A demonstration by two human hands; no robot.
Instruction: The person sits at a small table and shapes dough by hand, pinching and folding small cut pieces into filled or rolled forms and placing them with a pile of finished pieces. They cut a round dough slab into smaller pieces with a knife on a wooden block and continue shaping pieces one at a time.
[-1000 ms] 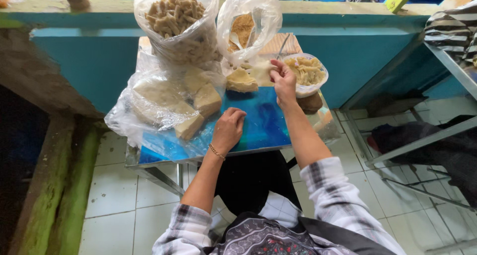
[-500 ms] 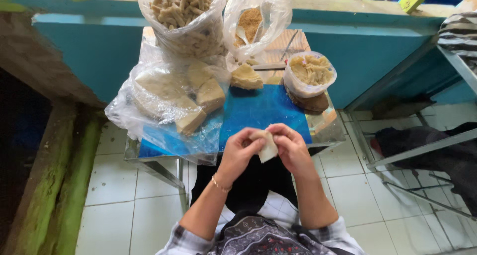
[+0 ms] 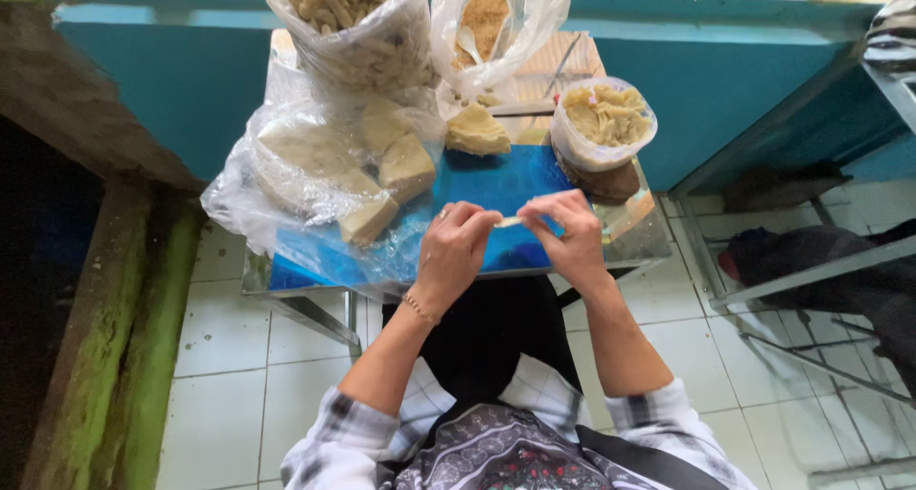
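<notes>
Over the blue surface (image 3: 515, 180), before the big bag of rolled sticks (image 3: 348, 13) and the filling tub (image 3: 606, 118), left hand (image 3: 458, 251) and right hand (image 3: 572, 237) pinch a pale wrapper (image 3: 509, 222) between fingers; best rolled evenly, tightly.

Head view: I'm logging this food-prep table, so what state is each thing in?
Left hand: pinching the pale wrapper.
Right hand: pinching its other end.
Pale wrapper: held between both hands.
Filling tub: open, full.
Bag of sticks: open.
</notes>
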